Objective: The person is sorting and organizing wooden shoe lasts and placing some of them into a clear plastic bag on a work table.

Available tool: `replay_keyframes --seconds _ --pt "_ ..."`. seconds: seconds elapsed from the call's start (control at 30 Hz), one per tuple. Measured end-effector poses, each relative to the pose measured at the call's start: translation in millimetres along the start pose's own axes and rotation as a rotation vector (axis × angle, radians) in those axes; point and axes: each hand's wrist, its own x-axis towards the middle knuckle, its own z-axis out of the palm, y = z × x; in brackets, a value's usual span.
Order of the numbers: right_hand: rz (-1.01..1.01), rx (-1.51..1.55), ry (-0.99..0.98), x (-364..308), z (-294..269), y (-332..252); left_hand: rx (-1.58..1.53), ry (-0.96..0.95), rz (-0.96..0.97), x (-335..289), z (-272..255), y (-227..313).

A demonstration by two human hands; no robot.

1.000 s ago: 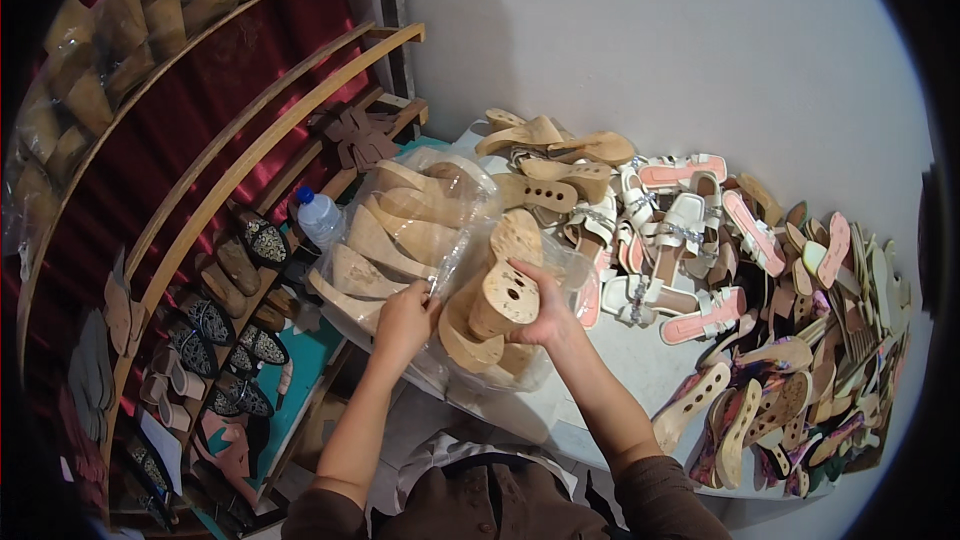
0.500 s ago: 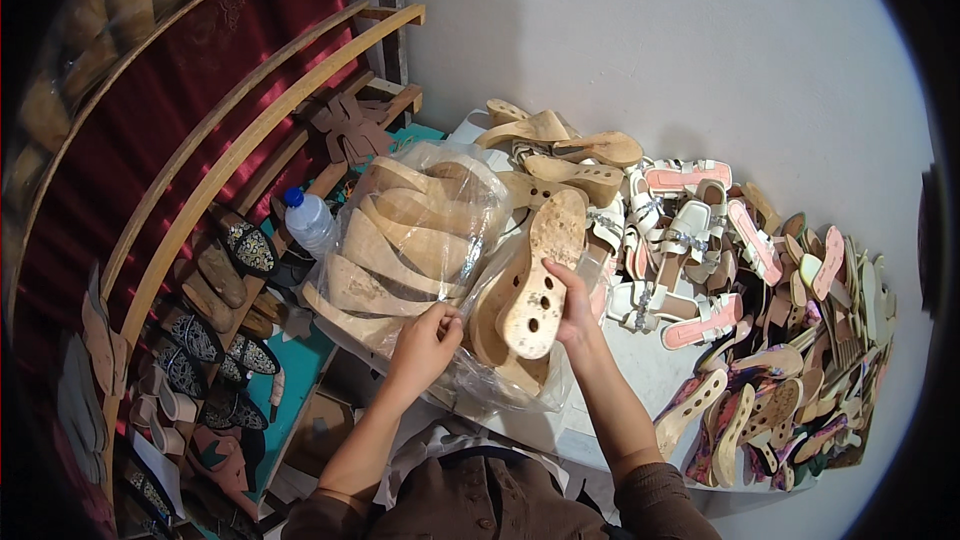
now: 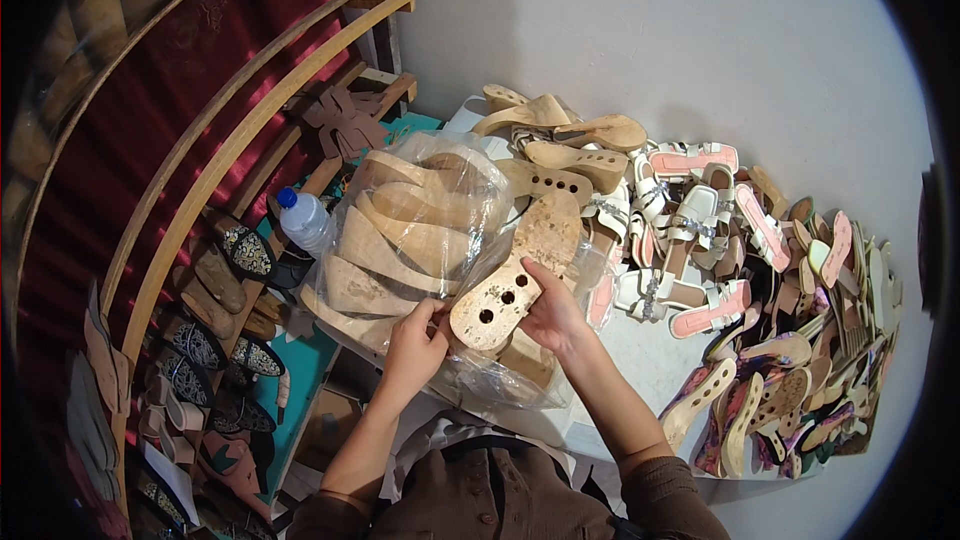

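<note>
My right hand [image 3: 552, 315] grips a pale wooden wedge shoe sole [image 3: 535, 235], thumb on top and the other fingers mostly hidden beneath. The sole lies at a slant, its holed, dark-specked end toward the lower left. At that end is my left hand [image 3: 415, 345], its fingers closed; whether they pinch the plastic or touch the sole I cannot tell. Under both hands lies a clear plastic bag [image 3: 490, 380], with more wooden soles [image 3: 420, 235] stacked in its left part. Other soles partly show through the film beneath the held one.
Behind the bag lie loose wooden soles [image 3: 580, 165]. White strapped sandals [image 3: 690, 215] and a big heap of soles [image 3: 790, 380] fill the table's right side. At left stand a blue-capped bottle [image 3: 305, 220] and a wooden rack [image 3: 230, 155] near several patterned shoes [image 3: 190, 340].
The sole in my right hand has tilted, its holed end swinging down and left to my left hand. My right hand has shifted slightly left; my left hand has stayed nearly in place.
</note>
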Motion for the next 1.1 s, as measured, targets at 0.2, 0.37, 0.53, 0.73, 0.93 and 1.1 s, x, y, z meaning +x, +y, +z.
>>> replay_keyframes --seconds 0.2,0.37,0.53,0.73,0.93,1.1 --pt "-0.347 -0.385 0.308 6.1 -0.7 5.6 0.048 -0.025 0.106 8.9 -6.2 -10.3" --pt "-0.407 -0.472 0.182 -1.0 -4.4 -6.0 0.2 -0.032 0.144 40.5 -16.3 5.6" --pt "-0.425 -0.748 0.267 11.0 -28.2 -11.2 0.234 -0.19 0.161 89.3 -6.2 28.3" --pt "-0.329 -0.617 0.186 2.4 -34.1 -32.3 0.395 -0.325 0.331 141.0 26.0 22.0" --pt "-0.253 -0.618 0.262 9.0 -16.1 -40.0 0.299 -0.288 0.231 149.1 39.6 8.4" --pt "-0.339 -0.364 0.099 15.8 -12.5 -33.9 0.069 -0.409 0.019 140.7 44.1 19.3"
